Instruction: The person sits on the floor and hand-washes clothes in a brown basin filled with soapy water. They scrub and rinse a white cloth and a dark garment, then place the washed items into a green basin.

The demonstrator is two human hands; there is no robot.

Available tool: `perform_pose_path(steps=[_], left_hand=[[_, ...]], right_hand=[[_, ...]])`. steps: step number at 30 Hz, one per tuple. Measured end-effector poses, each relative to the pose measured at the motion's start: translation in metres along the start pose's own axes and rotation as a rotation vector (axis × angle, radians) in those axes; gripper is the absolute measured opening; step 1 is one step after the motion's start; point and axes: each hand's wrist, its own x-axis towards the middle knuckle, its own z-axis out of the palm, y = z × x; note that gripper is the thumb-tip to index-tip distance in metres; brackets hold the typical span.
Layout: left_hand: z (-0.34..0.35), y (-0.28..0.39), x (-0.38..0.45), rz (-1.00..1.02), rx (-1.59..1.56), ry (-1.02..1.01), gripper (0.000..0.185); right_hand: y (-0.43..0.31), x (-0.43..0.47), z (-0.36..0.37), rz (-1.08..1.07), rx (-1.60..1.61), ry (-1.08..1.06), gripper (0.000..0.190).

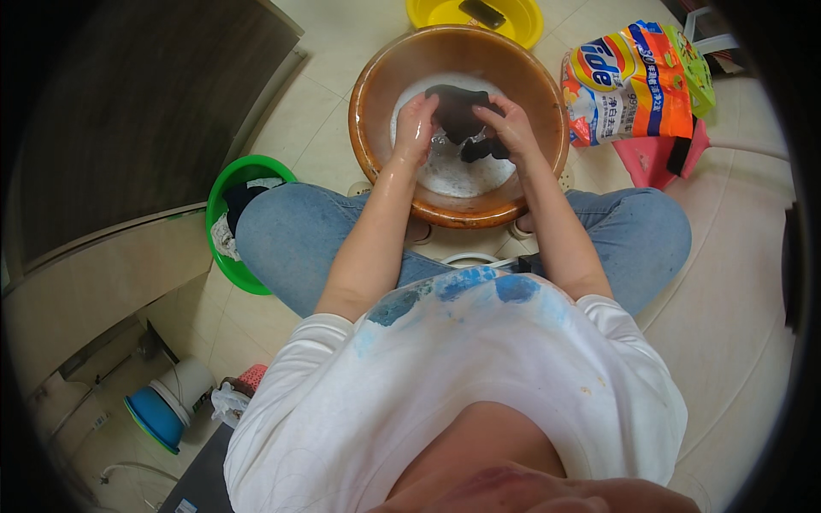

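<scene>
Between my two hands a wet black cloth (457,115) is stretched over the suds in a brown basin (372,96). My left hand (415,125) grips its left edge, with the thumb on top. My right hand (510,125) pinches its right side, fingers pointing inward. A lower part of the black cloth hangs down by the right wrist, close to the foamy water (455,179); whether it is a separate piece I cannot tell. Both hands and wrists look wet. The basin stands on the floor between my bent knees.
A yellow basin (436,13) holding a dark brush (482,13) sits behind the brown one. At right, a Tide detergent bag (628,83) rests by a pink dustpan (641,160). A green basin (256,282) of clothes is beside my left knee, near a dark cabinet panel (141,102).
</scene>
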Motion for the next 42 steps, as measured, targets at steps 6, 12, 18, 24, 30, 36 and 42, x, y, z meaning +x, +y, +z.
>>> perform_pose_path(steps=[6, 12, 18, 24, 30, 36, 42], left_hand=[[0.0, 0.004, 0.003, 0.068, -0.259, 0.087, 0.02], [0.028, 0.006, -0.015, 0.183, 0.559, -0.142, 0.032], [0.022, 0.011, -0.011, 0.078, 0.559, 0.056, 0.016], [0.007, 0.012, -0.002, 0.083, 0.32, 0.087, 0.015], [0.023, 0.019, -0.008, 0.11, 0.402, 0.033, 0.019], [0.02, 0.01, -0.002, -0.151, 0.032, -0.003, 0.042], [-0.017, -0.037, -0.002, -0.739, 0.047, 0.51, 0.064]], right_hand=[[0.005, 0.006, -0.008, 0.205, 0.62, 0.02, 0.044], [-0.005, 0.01, -0.011, 0.197, 0.965, -0.172, 0.054], [-0.005, 0.008, 0.002, 0.08, 0.887, -0.271, 0.031], [-0.015, 0.006, -0.004, 0.091, 0.259, -0.091, 0.034], [-0.026, 0.0, 0.009, -0.074, -0.126, -0.111, 0.041], [0.026, 0.04, -0.016, -0.098, -0.191, -0.259, 0.046], [0.114, 0.056, -0.024, 0.264, -1.453, -0.208, 0.031]])
